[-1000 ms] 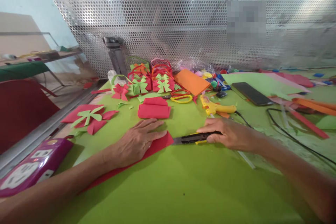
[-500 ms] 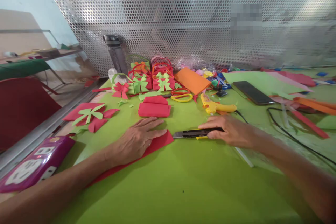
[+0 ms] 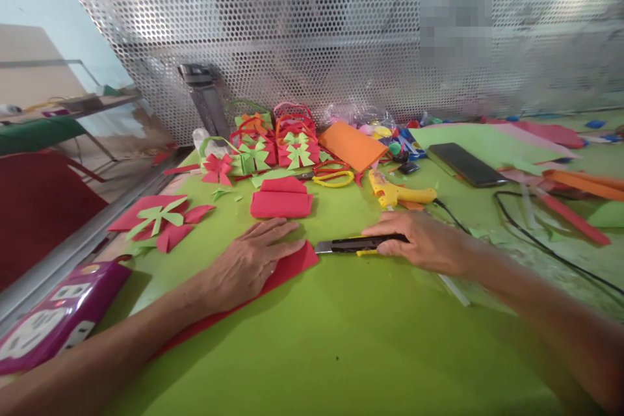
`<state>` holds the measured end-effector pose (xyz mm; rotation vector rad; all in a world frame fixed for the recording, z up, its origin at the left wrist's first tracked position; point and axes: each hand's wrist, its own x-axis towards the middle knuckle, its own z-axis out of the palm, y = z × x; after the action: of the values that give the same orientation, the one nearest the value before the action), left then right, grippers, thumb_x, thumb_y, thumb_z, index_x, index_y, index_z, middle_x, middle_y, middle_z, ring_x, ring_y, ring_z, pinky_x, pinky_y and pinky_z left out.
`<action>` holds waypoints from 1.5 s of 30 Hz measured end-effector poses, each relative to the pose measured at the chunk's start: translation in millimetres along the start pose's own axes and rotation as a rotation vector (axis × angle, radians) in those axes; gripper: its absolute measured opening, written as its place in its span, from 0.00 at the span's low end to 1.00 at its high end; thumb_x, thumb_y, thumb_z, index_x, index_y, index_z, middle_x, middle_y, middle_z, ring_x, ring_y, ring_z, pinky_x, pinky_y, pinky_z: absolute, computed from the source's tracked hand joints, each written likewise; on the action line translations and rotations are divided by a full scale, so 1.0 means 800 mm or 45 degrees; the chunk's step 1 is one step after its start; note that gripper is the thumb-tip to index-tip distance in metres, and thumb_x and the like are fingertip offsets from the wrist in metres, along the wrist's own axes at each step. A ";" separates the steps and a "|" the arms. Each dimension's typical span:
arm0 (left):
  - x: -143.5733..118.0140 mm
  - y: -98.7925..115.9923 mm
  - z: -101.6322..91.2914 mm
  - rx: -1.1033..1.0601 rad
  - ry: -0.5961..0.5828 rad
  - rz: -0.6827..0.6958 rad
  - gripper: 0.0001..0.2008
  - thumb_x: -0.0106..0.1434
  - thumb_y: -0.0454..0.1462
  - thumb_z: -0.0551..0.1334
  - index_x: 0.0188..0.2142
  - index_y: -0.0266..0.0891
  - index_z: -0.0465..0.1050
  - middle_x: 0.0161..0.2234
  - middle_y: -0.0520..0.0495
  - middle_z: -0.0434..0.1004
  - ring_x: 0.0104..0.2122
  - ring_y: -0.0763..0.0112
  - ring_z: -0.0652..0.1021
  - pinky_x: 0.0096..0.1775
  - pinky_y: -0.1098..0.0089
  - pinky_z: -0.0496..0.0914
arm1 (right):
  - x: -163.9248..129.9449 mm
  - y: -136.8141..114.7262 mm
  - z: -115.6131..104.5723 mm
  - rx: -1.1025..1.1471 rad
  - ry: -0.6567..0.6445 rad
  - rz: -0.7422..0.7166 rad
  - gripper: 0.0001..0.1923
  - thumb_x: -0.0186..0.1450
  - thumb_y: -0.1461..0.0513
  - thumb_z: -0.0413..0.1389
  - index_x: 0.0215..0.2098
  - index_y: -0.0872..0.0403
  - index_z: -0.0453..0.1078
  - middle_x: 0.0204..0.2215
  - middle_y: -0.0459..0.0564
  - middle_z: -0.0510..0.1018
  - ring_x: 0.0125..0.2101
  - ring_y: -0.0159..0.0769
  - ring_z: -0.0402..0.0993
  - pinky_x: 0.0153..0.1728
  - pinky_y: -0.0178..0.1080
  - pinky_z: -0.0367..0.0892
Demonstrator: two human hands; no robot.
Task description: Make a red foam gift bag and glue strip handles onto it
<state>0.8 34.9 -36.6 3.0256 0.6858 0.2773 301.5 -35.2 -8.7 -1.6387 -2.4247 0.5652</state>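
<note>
My left hand (image 3: 248, 263) lies flat on a folded strip of red paper (image 3: 292, 268), pressing it to the green tabletop (image 3: 341, 338). Part of the strip is hidden beneath my hand and forearm. My right hand (image 3: 419, 240) is closed around a black and yellow utility knife (image 3: 361, 244). Its blade is out and points left, the tip at the right corner of the red strip. Just beyond my left hand sits a folded red paper piece (image 3: 281, 200). A yellow glue gun (image 3: 397, 193) lies behind my right hand.
Small red paper bags with green bows (image 3: 298, 148) stand at the back beside a grey bottle (image 3: 207, 104). Yellow-handled scissors (image 3: 334, 178), orange paper (image 3: 353, 145) and a phone (image 3: 465, 164) lie farther back. A purple case (image 3: 63, 312) and red and green cutouts (image 3: 160, 216) are left.
The whole scene has shifted slightly left in view. Both hands, the knife and the red strip keep nearly the same arrangement.
</note>
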 end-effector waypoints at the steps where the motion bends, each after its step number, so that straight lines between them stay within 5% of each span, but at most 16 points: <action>1: 0.001 0.001 -0.001 -0.002 -0.002 0.002 0.28 0.59 0.24 0.47 0.56 0.45 0.62 0.60 0.47 0.59 0.60 0.64 0.58 0.57 0.53 0.58 | 0.000 0.000 0.000 0.004 -0.001 0.003 0.17 0.65 0.59 0.48 0.50 0.50 0.70 0.35 0.51 0.74 0.34 0.37 0.68 0.35 0.37 0.60; 45: 0.002 0.002 0.003 0.003 0.029 0.035 0.23 0.63 0.28 0.48 0.55 0.42 0.65 0.58 0.42 0.61 0.59 0.58 0.61 0.55 0.54 0.61 | 0.007 -0.013 0.002 0.066 -0.082 -0.075 0.16 0.65 0.58 0.49 0.48 0.51 0.72 0.33 0.51 0.74 0.31 0.36 0.68 0.32 0.36 0.60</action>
<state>3.0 34.3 -38.7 3.0410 0.6466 0.3119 290.0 -33.7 -6.3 -1.5467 -2.4723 0.6752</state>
